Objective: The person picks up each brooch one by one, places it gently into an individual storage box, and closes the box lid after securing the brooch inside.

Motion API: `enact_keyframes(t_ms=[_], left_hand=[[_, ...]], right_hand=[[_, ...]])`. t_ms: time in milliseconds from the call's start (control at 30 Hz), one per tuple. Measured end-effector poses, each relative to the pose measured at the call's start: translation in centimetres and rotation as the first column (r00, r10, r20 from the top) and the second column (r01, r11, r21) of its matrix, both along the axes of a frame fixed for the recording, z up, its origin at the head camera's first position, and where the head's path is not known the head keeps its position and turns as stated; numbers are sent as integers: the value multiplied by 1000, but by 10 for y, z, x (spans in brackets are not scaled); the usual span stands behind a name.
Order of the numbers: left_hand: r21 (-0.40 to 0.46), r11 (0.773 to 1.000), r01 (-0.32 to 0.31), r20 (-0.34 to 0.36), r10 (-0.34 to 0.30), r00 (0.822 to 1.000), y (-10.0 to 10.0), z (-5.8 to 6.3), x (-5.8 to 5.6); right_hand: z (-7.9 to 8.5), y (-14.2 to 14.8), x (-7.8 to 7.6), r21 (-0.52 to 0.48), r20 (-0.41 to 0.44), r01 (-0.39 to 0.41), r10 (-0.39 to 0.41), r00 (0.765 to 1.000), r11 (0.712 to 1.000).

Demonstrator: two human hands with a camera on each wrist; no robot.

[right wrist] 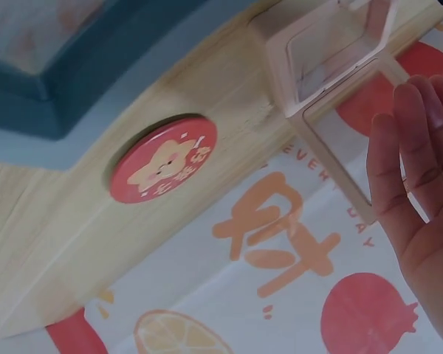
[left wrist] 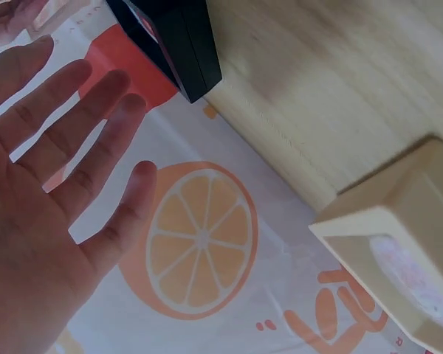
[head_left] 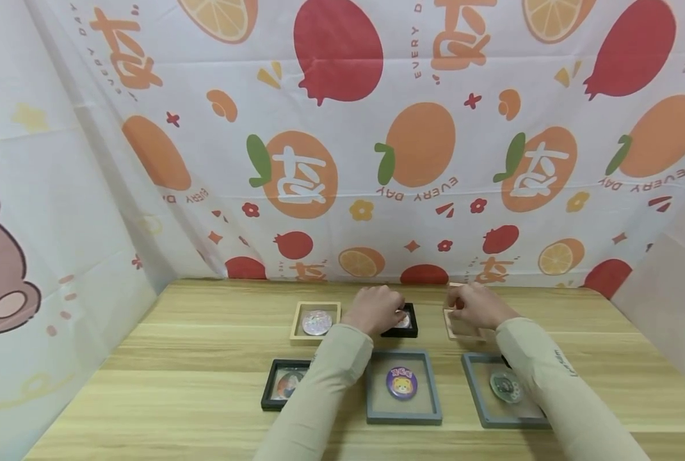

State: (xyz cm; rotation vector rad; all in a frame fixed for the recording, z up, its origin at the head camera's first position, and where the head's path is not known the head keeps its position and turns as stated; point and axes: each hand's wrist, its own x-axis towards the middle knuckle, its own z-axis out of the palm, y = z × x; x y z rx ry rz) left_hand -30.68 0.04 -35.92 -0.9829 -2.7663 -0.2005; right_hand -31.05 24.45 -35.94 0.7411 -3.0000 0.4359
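Observation:
In the head view my left hand (head_left: 374,309) is over a small black display frame (head_left: 410,328). The left wrist view shows the left hand (left wrist: 55,162) with its fingers spread beside the black frame (left wrist: 199,59), gripping nothing. My right hand (head_left: 481,307) pinches the raised lid of a pale pink display frame (head_left: 465,335), its thumb and index finger curled at the edge. In the right wrist view, two fingers of the right hand (right wrist: 428,199) overlap the lid of the pink frame (right wrist: 321,147). A red star-face badge (right wrist: 162,161) lies beside that frame, hidden in the head view.
A cream frame (head_left: 316,341) with a glittery round badge (head_left: 317,323) stands at the left. Nearer me are another black frame (head_left: 266,398) and two grey-blue frames (head_left: 404,419) (head_left: 474,384), each with a badge. A fruit-print cloth (head_left: 365,224) hangs behind the wooden table (head_left: 204,346).

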Motion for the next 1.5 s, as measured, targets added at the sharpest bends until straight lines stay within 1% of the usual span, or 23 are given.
enact_keyframes(t_ms=[100, 200, 400, 533, 800, 1033, 1267, 1400, 1500], left_hand=[[3, 1000, 1, 0, -1, 1000, 1, -1, 1], [9, 1000, 3, -1, -3, 1000, 2, -1, 1], [10, 1000, -5, -2, 5, 1000, 3, 0, 1], [8, 1000, -3, -7, 3, 1000, 3, 1, 1], [1, 1000, -2, -7, 2, 1000, 2, 1, 1], [-5, 1000, -7, -13, 7, 1000, 1, -1, 2], [-4, 1000, 2, -5, -2, 1000, 1, -4, 2], [-3, 1000, 6, -10, -6, 1000, 3, -5, 2], [-4, 1000, 7, -13, -7, 1000, 3, -4, 3]], right_hand=[[-2, 4, 1, 2, -30, -23, 23, 999, 1000], [-4, 8, 2, 4, -48, -17, 17, 999, 1000], [-9, 15, 4, 23, -55, 9, -7, 998, 1000], [-9, 22, 5, 37, -39, 31, -29, 999, 999], [-8, 34, 6, 47, -22, 24, -23, 999, 999], [-7, 38, 7, 64, -44, 23, -20, 999, 998], [-14, 49, 5, 107, -69, 44, -36, 997, 993], [-17, 56, 6, 121, -42, 74, -69, 997, 990], [-16, 60, 7, 123, -5, 99, -100, 995, 987]])
